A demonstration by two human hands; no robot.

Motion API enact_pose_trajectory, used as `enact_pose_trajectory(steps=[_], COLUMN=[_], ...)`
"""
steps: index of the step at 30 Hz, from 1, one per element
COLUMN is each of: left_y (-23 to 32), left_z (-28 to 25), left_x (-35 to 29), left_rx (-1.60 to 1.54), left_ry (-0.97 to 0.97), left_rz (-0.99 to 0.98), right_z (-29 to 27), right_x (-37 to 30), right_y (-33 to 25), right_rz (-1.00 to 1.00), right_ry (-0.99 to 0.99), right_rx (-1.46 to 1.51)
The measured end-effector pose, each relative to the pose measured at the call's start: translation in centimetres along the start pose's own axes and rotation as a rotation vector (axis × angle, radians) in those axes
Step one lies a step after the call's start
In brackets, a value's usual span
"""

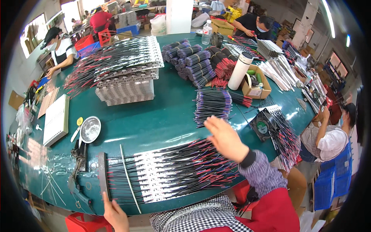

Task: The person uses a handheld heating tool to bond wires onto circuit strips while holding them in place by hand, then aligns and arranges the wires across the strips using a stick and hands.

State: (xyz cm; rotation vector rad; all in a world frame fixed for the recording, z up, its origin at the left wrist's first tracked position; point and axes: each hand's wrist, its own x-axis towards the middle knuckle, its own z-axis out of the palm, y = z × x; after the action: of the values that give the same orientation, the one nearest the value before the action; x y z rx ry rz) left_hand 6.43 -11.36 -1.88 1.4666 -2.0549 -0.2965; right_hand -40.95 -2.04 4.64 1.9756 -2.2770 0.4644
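"Your hands?"
"My left hand [116, 217] is holding its fingers apart beside the metal bar [102, 170]; my right hand [227, 140] is hovering, fingers together, near black wires [201, 164] lying along the worktop's [131, 121] near edge."
"Any writing?"
"A label [206, 30] is wrapping the far-edge bottle [206, 38], too small for reading."

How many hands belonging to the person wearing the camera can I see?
2: the left hand is by the near end of the grey bar, and the right hand is by the right ends of the red-and-black wires. Both show clearly.
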Motion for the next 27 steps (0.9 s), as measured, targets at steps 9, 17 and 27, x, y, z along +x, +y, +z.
enact_pose_trajectory(steps=[9, 17, 27], left_y=[-2.9, -3.3, -4.3], left_z=[-2.7, -2.0, -0.6], left_x=[1.8, 4.0, 4.8], left_rx=[0.322, 0.394, 0.373], left_ry=[0.322, 0.122, 0.214], left_rz=[-0.185, -0.426, -0.320], right_z=[3.0, 5.5, 5.3], right_x=[3.2, 9.2, 8.8], right_y=[7.6, 11.4, 11.0], right_rz=[0.147, 0.044, -0.007], right_ry=[0.066, 0.306, 0.430], right_rx=[-0.088, -0.203, -0.199])
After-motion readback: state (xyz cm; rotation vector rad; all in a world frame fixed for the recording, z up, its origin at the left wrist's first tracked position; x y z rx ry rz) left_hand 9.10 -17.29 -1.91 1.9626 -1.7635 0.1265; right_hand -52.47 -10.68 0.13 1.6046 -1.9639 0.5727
